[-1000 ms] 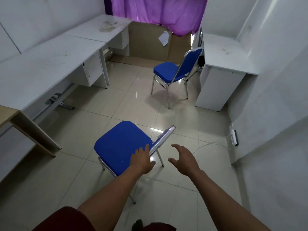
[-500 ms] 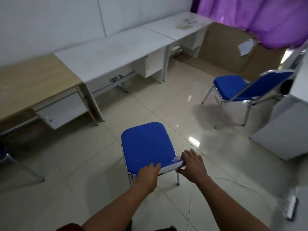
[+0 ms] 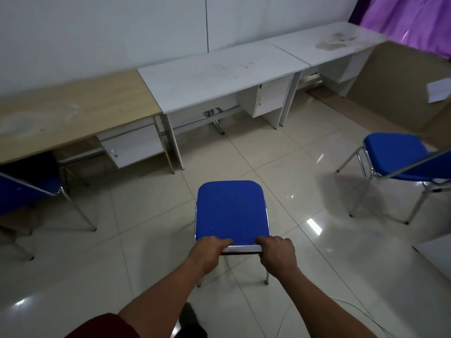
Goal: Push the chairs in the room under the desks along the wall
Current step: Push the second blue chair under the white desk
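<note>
A blue chair [image 3: 231,211] with chrome legs stands on the tiled floor in front of me, its seat facing the desks. My left hand [image 3: 207,252] and my right hand [image 3: 278,254] both grip the top rail of its backrest. Ahead along the wall run a wooden desk [image 3: 73,113], a white desk [image 3: 214,76] and a second white desk [image 3: 327,42]. Another blue chair [image 3: 400,154] stands free at the right. A third blue chair [image 3: 26,191] sits partly under the wooden desk at the left.
A purple curtain [image 3: 415,20] hangs at the top right above a brown panel with a sheet of paper [image 3: 439,90]. A white cable [image 3: 361,313] trails over the floor near my right arm. A white desk corner [image 3: 436,254] juts in at the right edge.
I have turned left with the chair, so its seat now points straight at the desks. Both hands have settled into a firm grip on the backrest rail, spaced wider apart.
</note>
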